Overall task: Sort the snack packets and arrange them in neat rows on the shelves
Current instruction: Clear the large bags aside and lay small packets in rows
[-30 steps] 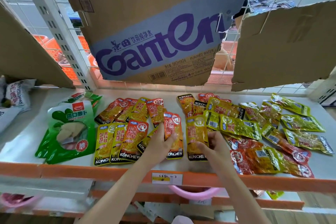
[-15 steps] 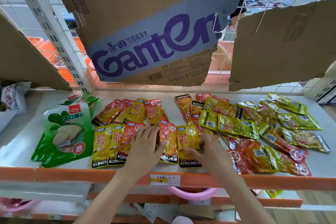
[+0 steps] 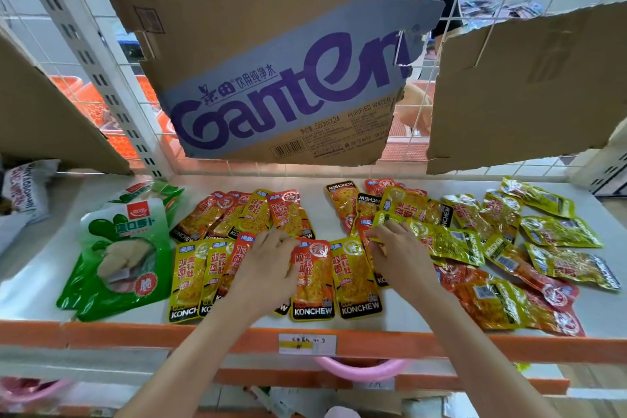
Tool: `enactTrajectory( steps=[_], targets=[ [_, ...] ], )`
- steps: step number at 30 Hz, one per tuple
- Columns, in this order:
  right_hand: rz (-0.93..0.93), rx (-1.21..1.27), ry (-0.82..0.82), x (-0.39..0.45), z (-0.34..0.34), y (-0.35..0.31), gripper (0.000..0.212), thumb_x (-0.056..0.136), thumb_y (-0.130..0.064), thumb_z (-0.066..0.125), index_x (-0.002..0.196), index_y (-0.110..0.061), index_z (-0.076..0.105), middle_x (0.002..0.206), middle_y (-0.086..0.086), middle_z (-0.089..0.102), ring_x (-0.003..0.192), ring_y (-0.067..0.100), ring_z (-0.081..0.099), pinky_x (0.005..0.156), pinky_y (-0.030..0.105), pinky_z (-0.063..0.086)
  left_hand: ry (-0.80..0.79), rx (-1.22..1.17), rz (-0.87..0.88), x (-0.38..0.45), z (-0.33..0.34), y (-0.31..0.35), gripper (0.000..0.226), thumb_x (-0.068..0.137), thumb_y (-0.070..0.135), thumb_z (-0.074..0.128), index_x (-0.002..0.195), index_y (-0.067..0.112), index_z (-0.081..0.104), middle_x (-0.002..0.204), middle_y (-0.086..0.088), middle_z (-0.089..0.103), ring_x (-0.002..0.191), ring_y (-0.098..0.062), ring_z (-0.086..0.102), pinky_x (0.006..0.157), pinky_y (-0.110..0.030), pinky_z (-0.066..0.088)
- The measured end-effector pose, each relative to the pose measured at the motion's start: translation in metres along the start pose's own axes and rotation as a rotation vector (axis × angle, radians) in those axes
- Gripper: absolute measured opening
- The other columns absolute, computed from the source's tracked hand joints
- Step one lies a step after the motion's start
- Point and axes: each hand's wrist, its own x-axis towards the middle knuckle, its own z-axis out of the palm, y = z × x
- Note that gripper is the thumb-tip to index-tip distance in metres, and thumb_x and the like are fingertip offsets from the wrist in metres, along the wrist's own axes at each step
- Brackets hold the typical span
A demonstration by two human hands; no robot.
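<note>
At lower centre, the left hand (image 3: 268,268) lies flat, fingers spread, on the front-row snack packets (image 3: 312,282). The right hand (image 3: 397,254), just right of it, pinches a yellow packet (image 3: 383,219) at its edge.

Cardboard box (image 3: 271,85): "Ganten", "PURIFIED WATER", perhaps "560ml×24". Snack packets (image 3: 356,278): "KONCHEW".

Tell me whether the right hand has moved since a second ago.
Yes. The right hand has moved away from the orange front edge of the shelf, deeper in and slightly right, from the yellow Konchew snack packet toward the unsorted pile.
</note>
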Motion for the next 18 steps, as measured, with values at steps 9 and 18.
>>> enactTrajectory(
  steps=[9,18],
  targets=[
    [0.127,-0.250,-0.300,0.028,-0.005,0.034,0.049,0.093,-0.055,0.038,0.139,-0.041,0.031,0.153,-0.008,0.021,0.144,0.020,0.009,0.113,0.051,0.015,-0.063,0.062,-0.048,0.079,0.015,0.006,0.049,0.094,0.032,0.044,0.140,0.017,0.037,0.153,-0.003,0.022,0.140,-0.025,0.009,0.113,-0.039,0.015],
    [0.336,-0.325,-0.282,0.041,-0.028,0.080,0.044,0.094,-0.031,0.039,0.136,-0.020,0.038,0.144,-0.003,0.034,0.137,0.018,0.025,0.114,0.046,0.018,-0.080,0.038,-0.218,0.129,0.027,0.050,0.070,0.090,0.060,0.037,0.133,0.004,0.040,0.139,-0.016,0.033,0.130,-0.032,0.028,0.108,-0.044,0.022]
  ],
)
